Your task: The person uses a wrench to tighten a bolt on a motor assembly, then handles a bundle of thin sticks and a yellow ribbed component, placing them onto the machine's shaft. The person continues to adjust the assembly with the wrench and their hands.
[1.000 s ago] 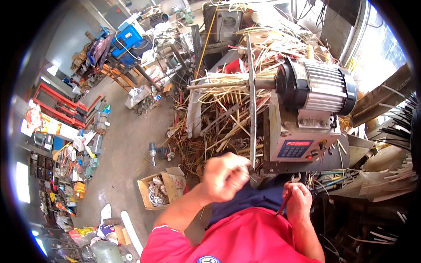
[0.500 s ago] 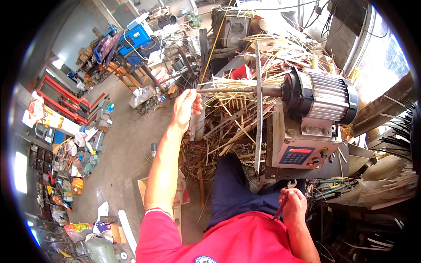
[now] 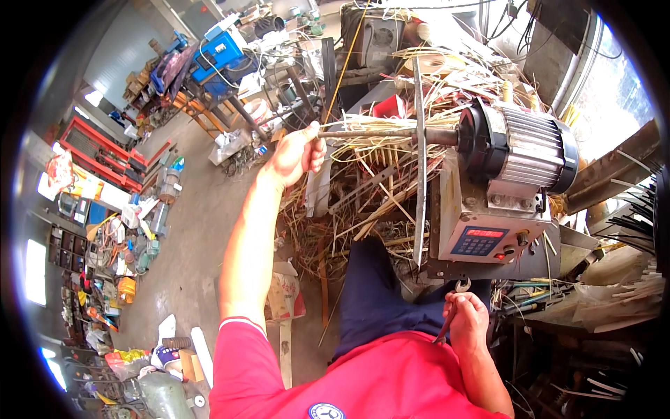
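- Left grip [image 3: 294, 155]: fingers together, clamped on the free end of the rod [image 3: 370, 133], thumb uppermost, arm stretched out.
- Right grip [image 3: 469, 321]: closed on the wrench [image 3: 463, 285], near my lap; its open head points up toward the machine, touching nothing.
- Rod sticks out sideways from the motor [image 3: 530, 143], on top of the control box [image 3: 455, 215]; box sits on a dark worktop [image 3: 481, 269].
- Flat bar [image 3: 420, 209] crosses the rod near the motor, one end hanging close to my knees.
- Risk: display [image 3: 486, 232] and switch [image 3: 500, 256] glow red, so I judge power is on. A bumped control might spin the rod, twist my left fingers and swing the bar at my legs.
- Risk: loose strips [image 3: 382, 215] heaped behind and under the rod; if it turned they could snag and wind up.
- Risk: a loose hold could drop the wrench into my lap.
- Cardboard box [image 3: 285, 297]: on the floor, partly behind my left forearm, contents hidden.
- Red container [image 3: 389, 106]: amid the heap, can't tell what's inside.
- Pale tray [image 3: 227, 148]: floor, left of the heap; contents too small to name.
- Compartment shelf [image 3: 63, 246]: far left, cubbies too dark to read.
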The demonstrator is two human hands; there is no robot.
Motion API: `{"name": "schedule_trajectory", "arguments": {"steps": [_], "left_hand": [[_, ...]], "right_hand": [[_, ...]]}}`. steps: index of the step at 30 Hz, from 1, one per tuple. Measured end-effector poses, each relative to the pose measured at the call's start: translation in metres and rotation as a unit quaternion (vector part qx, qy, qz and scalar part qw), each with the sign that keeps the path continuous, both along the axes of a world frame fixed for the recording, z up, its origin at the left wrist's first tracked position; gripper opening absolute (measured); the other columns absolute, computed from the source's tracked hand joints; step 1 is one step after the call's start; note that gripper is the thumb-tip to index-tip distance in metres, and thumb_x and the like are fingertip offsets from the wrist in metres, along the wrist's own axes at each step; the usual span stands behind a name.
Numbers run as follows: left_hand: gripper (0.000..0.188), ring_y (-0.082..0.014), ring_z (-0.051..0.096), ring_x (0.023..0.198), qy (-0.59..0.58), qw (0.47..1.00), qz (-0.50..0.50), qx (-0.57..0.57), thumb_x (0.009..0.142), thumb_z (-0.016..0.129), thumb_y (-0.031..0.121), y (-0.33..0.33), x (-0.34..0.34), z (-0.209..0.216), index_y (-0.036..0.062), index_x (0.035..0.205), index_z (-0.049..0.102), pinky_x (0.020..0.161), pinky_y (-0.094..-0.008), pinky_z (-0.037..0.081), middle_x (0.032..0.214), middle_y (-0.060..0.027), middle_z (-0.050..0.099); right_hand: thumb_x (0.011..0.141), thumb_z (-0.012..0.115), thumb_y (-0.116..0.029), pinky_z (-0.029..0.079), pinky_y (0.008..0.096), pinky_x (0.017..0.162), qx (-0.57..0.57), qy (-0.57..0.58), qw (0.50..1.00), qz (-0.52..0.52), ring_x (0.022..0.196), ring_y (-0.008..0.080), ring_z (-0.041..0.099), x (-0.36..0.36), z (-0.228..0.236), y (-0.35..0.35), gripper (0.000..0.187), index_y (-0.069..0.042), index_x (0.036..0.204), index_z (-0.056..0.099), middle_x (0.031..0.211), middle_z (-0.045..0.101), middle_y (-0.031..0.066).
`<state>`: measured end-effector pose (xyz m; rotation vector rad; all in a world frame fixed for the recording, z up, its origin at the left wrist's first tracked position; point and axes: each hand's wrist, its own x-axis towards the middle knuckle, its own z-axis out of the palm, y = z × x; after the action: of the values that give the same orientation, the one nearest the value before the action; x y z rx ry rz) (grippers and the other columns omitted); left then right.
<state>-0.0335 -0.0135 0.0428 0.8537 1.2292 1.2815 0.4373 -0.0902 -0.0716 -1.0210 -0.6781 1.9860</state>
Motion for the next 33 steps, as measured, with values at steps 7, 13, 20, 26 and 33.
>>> {"name": "schedule_trajectory", "arguments": {"steps": [7,13,20,26,33], "left_hand": [[0.026,-0.0132,0.051,0.073,0.052,0.997,-0.023,0.057,0.103,0.057,0.031,-0.006,-0.003,0.005,0.0054,0.099,0.059,0.064,-0.0281,0.045,0.084,-0.0019,0.052],[0.015,-0.0138,0.061,0.089,0.266,0.950,0.071,0.149,0.097,0.059,0.008,-0.010,0.008,0.006,0.0029,0.110,0.062,0.075,-0.0273,0.051,0.101,-0.0051,0.062],[0.032,-0.0211,0.065,0.099,0.465,0.867,0.145,0.103,0.102,0.055,0.029,0.001,0.005,0.016,-0.0005,0.107,0.065,0.089,-0.0360,0.049,0.105,-0.0127,0.070],[0.054,-0.0289,0.064,0.071,0.634,0.746,0.202,0.037,0.103,0.048,0.046,0.001,0.026,0.044,-0.0009,0.081,0.063,0.066,-0.0422,0.047,0.075,-0.0148,0.066],[0.038,-0.0343,0.066,0.083,0.736,0.667,0.095,0.062,0.102,0.051,0.036,-0.002,0.039,0.035,0.0041,0.089,0.067,0.078,-0.0447,0.052,0.087,-0.0170,0.067]], "right_hand": [[0.092,0.064,-0.009,0.050,0.0292,0.075,-0.004,0.007,1.000,0.004,0.079,0.0152,0.062,-0.002,0.004,-0.003,0.008,-0.001,0.092,0.067,0.096,0.070,0.0095],[0.092,0.064,-0.008,0.050,0.0293,0.075,-0.002,-0.010,1.000,0.006,0.078,0.0149,0.062,-0.002,0.005,-0.002,0.007,-0.001,0.091,0.067,0.096,0.070,0.0096],[0.091,0.063,-0.008,0.050,0.0293,0.075,-0.003,-0.007,1.000,0.008,0.077,0.0147,0.061,-0.004,0.007,-0.001,0.007,-0.001,0.091,0.067,0.096,0.070,0.0104],[0.091,0.063,-0.008,0.050,0.0296,0.076,-0.002,0.000,1.000,0.003,0.079,0.0155,0.061,0.000,0.008,-0.002,0.008,-0.001,0.091,0.066,0.097,0.070,0.0109],[0.091,0.063,-0.008,0.050,0.0296,0.076,-0.006,-0.006,1.000,-0.002,0.080,0.0159,0.061,0.000,0.007,-0.002,0.008,0.000,0.091,0.066,0.096,0.070,0.0108]]}}
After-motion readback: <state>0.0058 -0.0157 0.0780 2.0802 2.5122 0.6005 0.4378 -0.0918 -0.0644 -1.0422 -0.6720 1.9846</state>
